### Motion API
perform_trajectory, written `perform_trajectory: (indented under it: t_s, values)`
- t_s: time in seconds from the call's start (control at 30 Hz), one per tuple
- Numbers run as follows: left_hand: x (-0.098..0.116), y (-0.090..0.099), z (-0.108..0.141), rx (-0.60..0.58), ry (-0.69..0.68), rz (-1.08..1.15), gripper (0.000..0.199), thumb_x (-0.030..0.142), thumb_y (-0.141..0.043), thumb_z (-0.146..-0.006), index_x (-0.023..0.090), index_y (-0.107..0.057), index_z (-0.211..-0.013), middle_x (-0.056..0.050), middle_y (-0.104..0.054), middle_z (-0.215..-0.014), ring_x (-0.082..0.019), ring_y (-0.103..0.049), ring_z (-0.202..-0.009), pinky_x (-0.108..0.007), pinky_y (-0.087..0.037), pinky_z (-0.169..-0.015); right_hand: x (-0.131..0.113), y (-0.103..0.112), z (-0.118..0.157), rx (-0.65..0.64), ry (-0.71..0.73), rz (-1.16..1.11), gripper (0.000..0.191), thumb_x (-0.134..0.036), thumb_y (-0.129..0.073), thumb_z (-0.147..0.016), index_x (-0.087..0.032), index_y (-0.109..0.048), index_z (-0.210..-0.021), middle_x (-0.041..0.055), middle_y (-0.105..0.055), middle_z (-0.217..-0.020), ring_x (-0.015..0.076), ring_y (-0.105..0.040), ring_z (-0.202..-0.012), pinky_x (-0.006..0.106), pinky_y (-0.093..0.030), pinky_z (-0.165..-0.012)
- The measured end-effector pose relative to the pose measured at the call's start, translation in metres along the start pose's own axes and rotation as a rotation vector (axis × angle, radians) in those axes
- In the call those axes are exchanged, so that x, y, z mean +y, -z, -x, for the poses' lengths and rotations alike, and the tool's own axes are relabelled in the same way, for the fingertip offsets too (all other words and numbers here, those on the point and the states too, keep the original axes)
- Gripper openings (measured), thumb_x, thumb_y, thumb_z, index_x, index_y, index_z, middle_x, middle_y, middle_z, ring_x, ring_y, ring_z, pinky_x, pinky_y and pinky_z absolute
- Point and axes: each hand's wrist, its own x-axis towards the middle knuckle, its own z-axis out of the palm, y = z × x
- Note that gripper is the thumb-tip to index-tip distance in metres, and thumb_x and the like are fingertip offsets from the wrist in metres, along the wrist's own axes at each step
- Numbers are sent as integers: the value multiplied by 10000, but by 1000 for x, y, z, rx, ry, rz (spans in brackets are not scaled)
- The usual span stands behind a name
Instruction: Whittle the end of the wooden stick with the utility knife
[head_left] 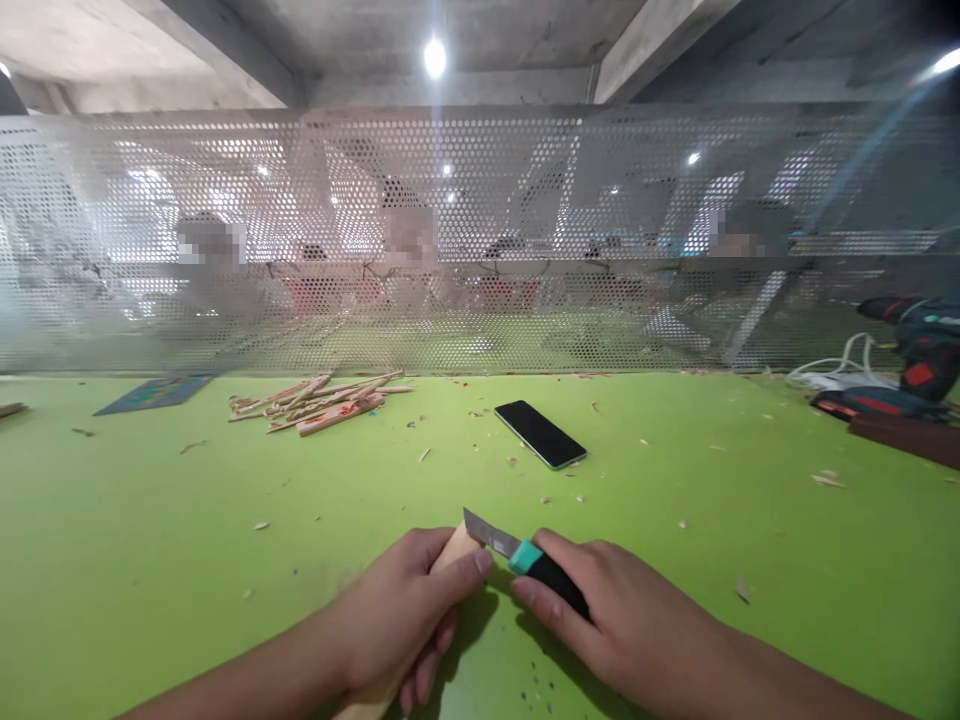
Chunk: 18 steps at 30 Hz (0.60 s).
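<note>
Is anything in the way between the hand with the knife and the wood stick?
Only the knife spans the gap from the right hand to the wood stick. The left hand holds the wood stick, its thumb close to the blade. The phone lies farther back, out of the way.

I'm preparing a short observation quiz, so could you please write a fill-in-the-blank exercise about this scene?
1. The right hand holds a knife with its metal ____ exposed.
2. The left hand holds a pale stick made of ____.
3. The phone lies with its dark screen facing ____.
4. The tabletop is coloured ____.

Missing words: blade; wood; up; green.
</note>
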Motion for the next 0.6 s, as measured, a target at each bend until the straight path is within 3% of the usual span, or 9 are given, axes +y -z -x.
perform_trajectory:
  t_s: [0.6]
  values:
    - [1,3,3,-45,-11,-24,479,675,-547,-949,197,-522,-971,93,-513,-552,-76,-495,-338,-152,-436,-316,-1,5,0,-21,-27,-10,417,-576,-410,-1063,-209,-575,-952,73,-675,-806,230,-609,-697,292,-296,-585]
